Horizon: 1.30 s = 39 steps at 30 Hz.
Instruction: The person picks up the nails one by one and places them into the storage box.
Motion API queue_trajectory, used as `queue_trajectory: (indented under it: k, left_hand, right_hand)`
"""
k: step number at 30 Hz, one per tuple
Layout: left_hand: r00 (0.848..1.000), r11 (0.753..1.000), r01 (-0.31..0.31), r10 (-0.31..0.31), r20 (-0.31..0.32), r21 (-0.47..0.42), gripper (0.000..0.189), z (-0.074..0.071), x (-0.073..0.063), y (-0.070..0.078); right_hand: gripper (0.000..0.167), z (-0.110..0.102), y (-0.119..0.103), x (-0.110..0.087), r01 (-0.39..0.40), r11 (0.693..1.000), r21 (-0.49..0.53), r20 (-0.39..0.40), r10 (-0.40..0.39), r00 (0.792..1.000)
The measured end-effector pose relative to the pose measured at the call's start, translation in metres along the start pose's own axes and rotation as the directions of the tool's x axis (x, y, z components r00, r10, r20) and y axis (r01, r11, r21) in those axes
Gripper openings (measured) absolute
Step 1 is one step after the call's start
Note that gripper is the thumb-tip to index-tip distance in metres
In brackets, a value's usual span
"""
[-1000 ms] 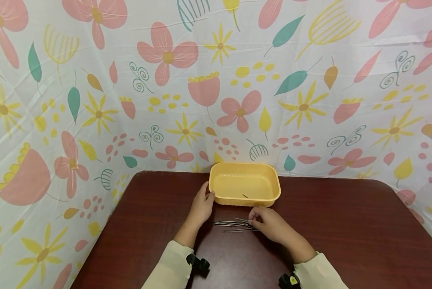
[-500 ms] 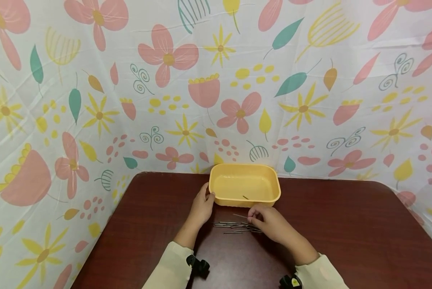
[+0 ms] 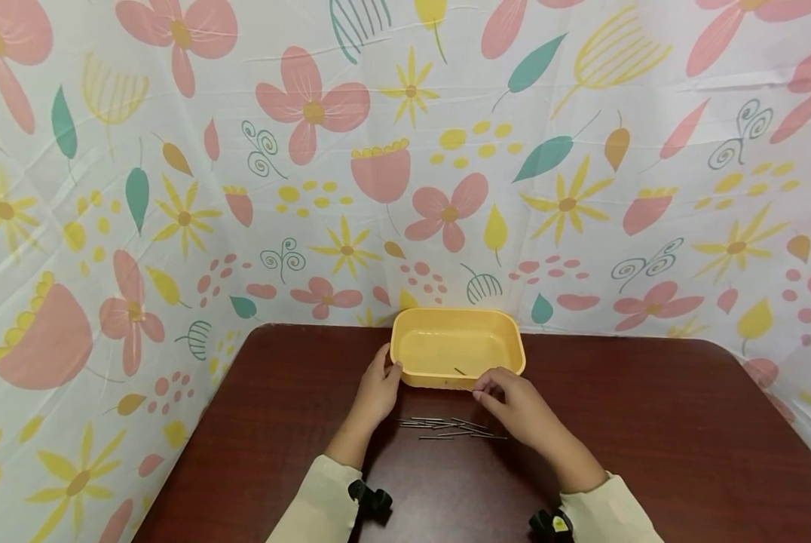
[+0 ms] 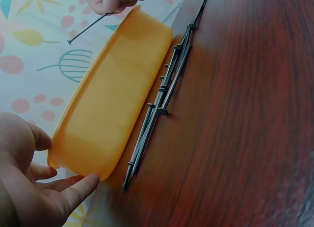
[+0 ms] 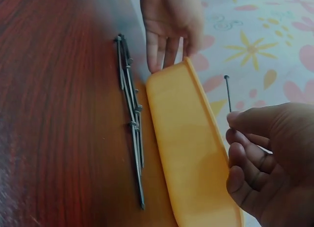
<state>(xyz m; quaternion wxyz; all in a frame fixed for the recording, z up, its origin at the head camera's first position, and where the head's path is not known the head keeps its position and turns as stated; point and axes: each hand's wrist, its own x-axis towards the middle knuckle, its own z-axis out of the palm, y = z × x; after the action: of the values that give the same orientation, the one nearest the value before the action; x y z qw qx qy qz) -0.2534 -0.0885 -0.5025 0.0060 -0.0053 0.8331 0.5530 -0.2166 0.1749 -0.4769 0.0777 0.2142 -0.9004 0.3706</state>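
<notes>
A yellow plastic basin (image 3: 426, 380) stands at the back of the table. My left hand (image 3: 378, 388) holds its left end, thumb at the front corner and fingers round the side. My right hand (image 3: 522, 411) is at the basin's front right rim, pinching a nail (image 5: 228, 95) between thumb and forefinger. The nail's head points away from the fingertips. In the left wrist view this nail (image 4: 88, 28) shows above the rim. A loose pile of several nails (image 4: 156, 106) lies on the table in front of the basin. One thin dark nail (image 3: 460, 371) lies inside the basin.
The dark red-brown wooden table (image 3: 650, 422) extends to both sides of the basin. A floral white cloth (image 3: 568, 249) hangs right behind the table and along the left. Black wrist cameras (image 3: 371, 499) sit at both cuffs.
My right hand has lifted a nail off the pile and carried it up and back to the basin's front rim. My left hand stays on the basin's left end.
</notes>
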Motion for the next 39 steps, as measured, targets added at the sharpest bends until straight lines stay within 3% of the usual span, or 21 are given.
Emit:
queue_trajectory:
  k: [15, 28, 39]
  left_hand:
    - [1.0, 1.0, 0.001, -0.001, 0.001, 0.005, 0.056, 0.0, 0.001, -0.003]
    - [1.0, 1.0, -0.006, 0.006, -0.003, -0.002, 0.056, 0.001, 0.001, -0.003]
    - [1.0, 1.0, -0.014, 0.014, 0.003, -0.006, 0.057, 0.0, 0.0, -0.001]
  right_hand:
    - [0.006, -0.01, 0.013, 0.009, -0.058, 0.995, -0.082, -0.19, 0.042, 0.981]
    - [0.006, -0.014, 0.028, 0.017, -0.152, 0.985, -0.081, -0.236, 0.13, 0.963]
    - [0.007, -0.016, 0.031, 0.023, -0.155, 0.985, -0.075, -0.26, 0.131, 0.957]
